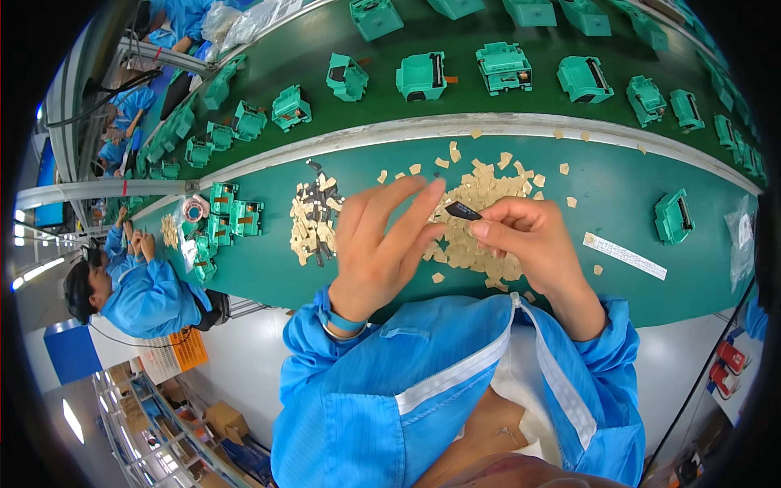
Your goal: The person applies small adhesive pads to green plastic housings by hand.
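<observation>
Between the thumb and fingers of my right hand [525, 236] is a small black flat plastic piece [464, 211] with a pointed end and a pale marking. My left hand [378, 244] is beside it, fingers apart and bent toward the piece; a small dark spot shows by its index fingertip, too small to name. Below and behind both hands spreads a heap of small beige flat pieces [488, 191]. To the left of my left hand lies a second pile [313, 215], where beige pieces mix with black ones.
Green device housings [423, 75] stand in rows on the conveyor behind a metal rail [488, 126]. More housings [236, 215] and a tape roll [194, 209] sit at the left. A white printed strip [625, 256] and one housing [674, 217] lie right. A co-worker [150, 285] sits left.
</observation>
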A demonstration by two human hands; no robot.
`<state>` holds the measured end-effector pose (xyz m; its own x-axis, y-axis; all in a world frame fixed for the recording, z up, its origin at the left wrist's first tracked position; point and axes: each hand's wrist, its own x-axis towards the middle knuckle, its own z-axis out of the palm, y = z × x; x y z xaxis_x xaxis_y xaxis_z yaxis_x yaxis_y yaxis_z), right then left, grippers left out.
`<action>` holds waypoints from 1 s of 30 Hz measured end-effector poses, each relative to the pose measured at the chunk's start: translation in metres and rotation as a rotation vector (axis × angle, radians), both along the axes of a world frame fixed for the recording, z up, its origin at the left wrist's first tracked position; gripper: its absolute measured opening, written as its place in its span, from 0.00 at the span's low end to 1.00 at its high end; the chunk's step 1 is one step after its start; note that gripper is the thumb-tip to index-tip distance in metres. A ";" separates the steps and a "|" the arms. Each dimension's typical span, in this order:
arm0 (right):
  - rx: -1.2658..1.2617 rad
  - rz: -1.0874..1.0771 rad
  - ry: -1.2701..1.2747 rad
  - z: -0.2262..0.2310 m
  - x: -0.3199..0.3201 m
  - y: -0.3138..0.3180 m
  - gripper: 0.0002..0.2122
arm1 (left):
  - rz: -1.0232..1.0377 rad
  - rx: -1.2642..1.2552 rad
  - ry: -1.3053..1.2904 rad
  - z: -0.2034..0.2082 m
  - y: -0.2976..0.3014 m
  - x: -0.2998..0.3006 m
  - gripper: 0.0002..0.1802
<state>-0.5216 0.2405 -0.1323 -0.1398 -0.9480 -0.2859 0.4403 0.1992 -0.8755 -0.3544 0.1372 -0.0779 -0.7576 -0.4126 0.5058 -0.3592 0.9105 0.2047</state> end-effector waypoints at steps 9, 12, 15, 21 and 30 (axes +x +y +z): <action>-0.505 -0.215 0.740 0.010 0.001 0.007 0.12 | -0.312 -0.097 0.106 -0.018 -0.009 -0.006 0.18; -0.379 -0.123 0.220 0.007 -0.007 0.008 0.12 | -0.299 -0.178 0.122 -0.017 -0.008 -0.008 0.17; -0.213 -0.073 0.122 0.010 -0.006 0.003 0.10 | -0.290 -0.192 0.126 -0.019 -0.003 -0.008 0.18; -0.191 0.003 -0.036 0.003 -0.010 0.004 0.05 | -0.293 -0.265 0.119 -0.025 -0.003 -0.009 0.22; -0.428 -0.241 0.444 0.001 0.001 0.006 0.04 | -0.272 0.048 0.159 -0.026 0.012 -0.016 0.18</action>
